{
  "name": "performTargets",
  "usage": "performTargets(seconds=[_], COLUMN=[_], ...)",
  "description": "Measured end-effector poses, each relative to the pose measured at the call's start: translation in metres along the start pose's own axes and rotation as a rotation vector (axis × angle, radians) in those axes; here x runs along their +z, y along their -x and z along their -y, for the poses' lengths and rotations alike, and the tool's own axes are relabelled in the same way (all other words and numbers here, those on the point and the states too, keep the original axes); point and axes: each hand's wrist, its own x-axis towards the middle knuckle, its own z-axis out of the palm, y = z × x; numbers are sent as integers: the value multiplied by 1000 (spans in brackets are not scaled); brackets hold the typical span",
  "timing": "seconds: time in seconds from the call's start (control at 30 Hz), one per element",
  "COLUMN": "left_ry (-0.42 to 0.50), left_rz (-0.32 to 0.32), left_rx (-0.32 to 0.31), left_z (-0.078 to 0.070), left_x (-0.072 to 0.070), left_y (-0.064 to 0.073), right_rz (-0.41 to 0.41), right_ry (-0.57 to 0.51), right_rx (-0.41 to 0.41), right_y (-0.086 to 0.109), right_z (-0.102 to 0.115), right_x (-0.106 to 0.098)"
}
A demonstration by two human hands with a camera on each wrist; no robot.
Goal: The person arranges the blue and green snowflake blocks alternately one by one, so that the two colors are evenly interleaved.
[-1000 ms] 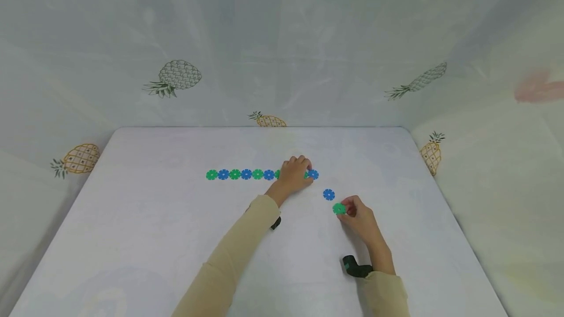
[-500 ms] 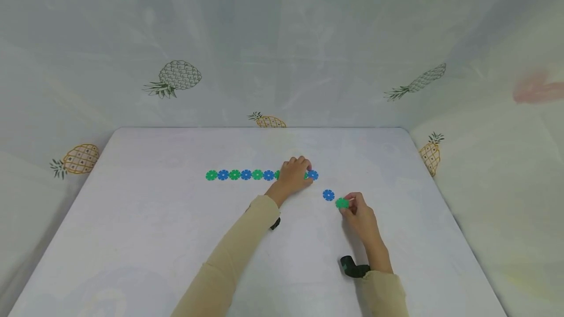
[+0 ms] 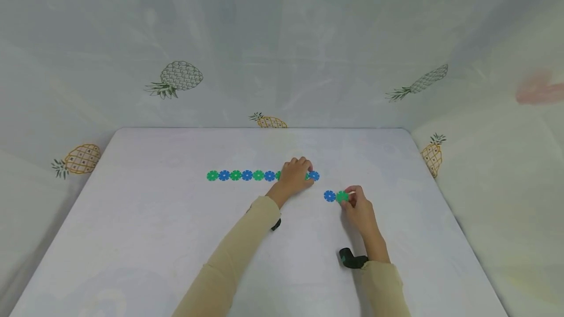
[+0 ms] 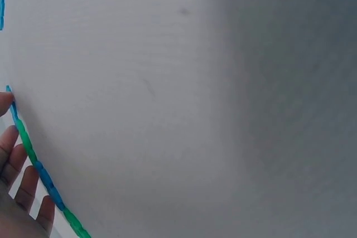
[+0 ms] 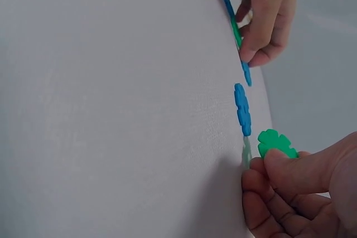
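Note:
A row of flower-shaped plastic discs (image 3: 235, 175), green and blue by turns, lies flat on the white table. My left hand (image 3: 295, 176) covers part of it and pinches the blue disc (image 3: 314, 176) at the row's right end with thumb and finger. Nearer me and to the right lies a loose blue flower disc (image 3: 329, 196). Between thumb and forefinger my right hand (image 3: 361, 214) pinches a green flower disc (image 5: 276, 142). The right wrist view shows this green disc raised off the table, tilted, just beside the loose blue one.
The white table (image 3: 145, 238) ends at a curtain (image 3: 308, 53) printed with pineapples, behind and at the sides. A dark camera (image 3: 352, 259) is strapped at my right wrist, and part of another (image 3: 276, 224) shows at my left.
My right hand has moved away from me with the green disc, from in front of the loose blue disc to its right side. The left hand and the row have stayed put.

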Motion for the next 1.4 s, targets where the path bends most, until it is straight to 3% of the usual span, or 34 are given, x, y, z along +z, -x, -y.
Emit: performTargets(seconds=[0.17, 0.4, 0.7, 0.9, 1.4], left_ry=[1, -6, -22, -41, -49], left_rz=[-25, 10, 8, 8, 12], left_rx=[23, -3, 7, -1, -12], left_z=[0, 0, 0, 0, -1], left_x=[-2, -1, 1, 2, 2], left_y=[2, 1, 0, -1, -2], right_rz=[22, 42, 50, 72, 77], right_ry=[4, 32, 20, 24, 57], right_rx=[8, 2, -19, 13, 27], right_y=[-8, -23, -35, -44, -55], right_z=[2, 7, 14, 21, 29], right_x=[0, 4, 7, 11, 18])
